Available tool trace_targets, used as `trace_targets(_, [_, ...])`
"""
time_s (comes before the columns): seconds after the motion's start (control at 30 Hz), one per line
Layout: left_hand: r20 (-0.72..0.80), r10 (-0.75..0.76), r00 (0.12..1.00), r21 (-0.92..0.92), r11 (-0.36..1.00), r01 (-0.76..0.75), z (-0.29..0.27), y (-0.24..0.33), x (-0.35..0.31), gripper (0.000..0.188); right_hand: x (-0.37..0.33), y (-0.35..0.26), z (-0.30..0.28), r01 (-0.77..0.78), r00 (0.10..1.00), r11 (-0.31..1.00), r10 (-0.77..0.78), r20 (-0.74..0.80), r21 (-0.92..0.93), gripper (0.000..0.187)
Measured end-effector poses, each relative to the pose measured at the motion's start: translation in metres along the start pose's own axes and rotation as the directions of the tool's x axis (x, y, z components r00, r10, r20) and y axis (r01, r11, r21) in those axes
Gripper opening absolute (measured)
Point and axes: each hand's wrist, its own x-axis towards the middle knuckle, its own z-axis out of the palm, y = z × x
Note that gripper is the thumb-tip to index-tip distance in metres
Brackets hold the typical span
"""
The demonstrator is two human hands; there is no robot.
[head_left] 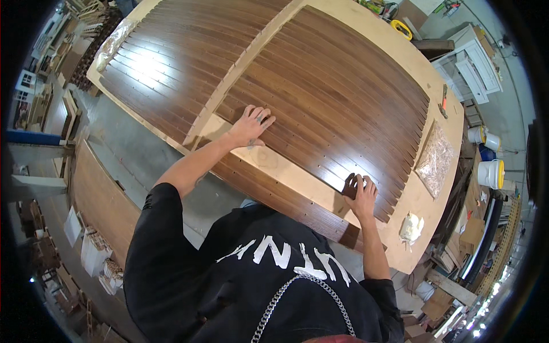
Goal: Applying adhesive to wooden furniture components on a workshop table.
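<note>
Dark brown wooden planks (pixel 320 86) lie side by side on a pale plywood table (pixel 394 246). My left hand (pixel 250 128) rests on the near edge of the planks, fingers spread over the top and thumb apart. Farther right, my right hand (pixel 361 197) touches the same edge, its fingers bent and apart. A strip of bare plywood shows between this edge and a separate plank (pixel 274 187) along the table's front, close to my body. Small dark dots run along the planks.
A pale strip (pixel 246 63) divides two plank sections. On the table's right lie a hammer (pixel 444 102), a clear plastic bag (pixel 434 159) and a crumpled white item (pixel 411 228). Another plastic bag (pixel 116 43) lies far left. White buckets (pixel 490 174) stand beyond the right edge.
</note>
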Motion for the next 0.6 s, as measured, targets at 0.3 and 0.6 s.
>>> trace_targets(0.3, [0.053,-0.76,0.648,-0.612,0.488,0.623,-0.045,-0.019,0.001,0.08,-0.037,0.09,0.031,-0.349,0.838,0.869,0.457,-0.298,0.352,0.071])
trace_targets(0.6, [0.244,-0.718,0.651,-0.872,0.13,0.471,0.043,-0.103,-0.019,0.06,-0.101,0.177,0.054,-0.579,0.398,0.146,0.909,0.122,0.802,0.041])
